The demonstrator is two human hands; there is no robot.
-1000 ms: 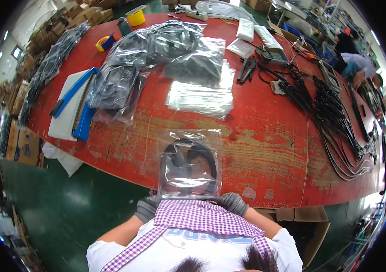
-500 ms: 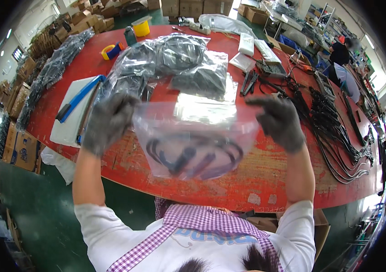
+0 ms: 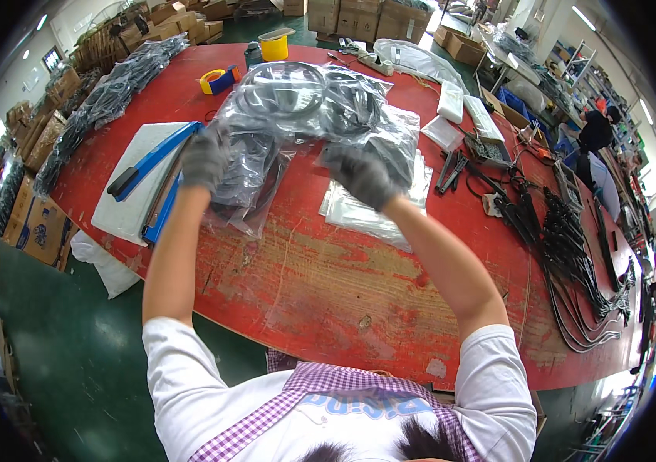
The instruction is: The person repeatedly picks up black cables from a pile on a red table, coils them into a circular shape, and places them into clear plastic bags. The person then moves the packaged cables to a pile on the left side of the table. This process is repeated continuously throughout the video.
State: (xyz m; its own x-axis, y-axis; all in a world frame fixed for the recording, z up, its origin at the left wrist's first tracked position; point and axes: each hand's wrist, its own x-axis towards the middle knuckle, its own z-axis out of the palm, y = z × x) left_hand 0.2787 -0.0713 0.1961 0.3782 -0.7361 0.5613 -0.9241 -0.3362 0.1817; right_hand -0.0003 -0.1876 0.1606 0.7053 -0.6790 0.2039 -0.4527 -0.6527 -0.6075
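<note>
Your gloved left hand (image 3: 204, 159) and right hand (image 3: 360, 175) each pinch a clear bag of black cable (image 3: 266, 165) above the pile of bagged cables (image 3: 308, 100).

Both arms stretched forward — gloved hands (image 3: 281, 165) closed, gripping.

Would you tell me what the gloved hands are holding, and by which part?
Both hands, left and right, hold a clear plastic bag by its opposite side edges.
</note>
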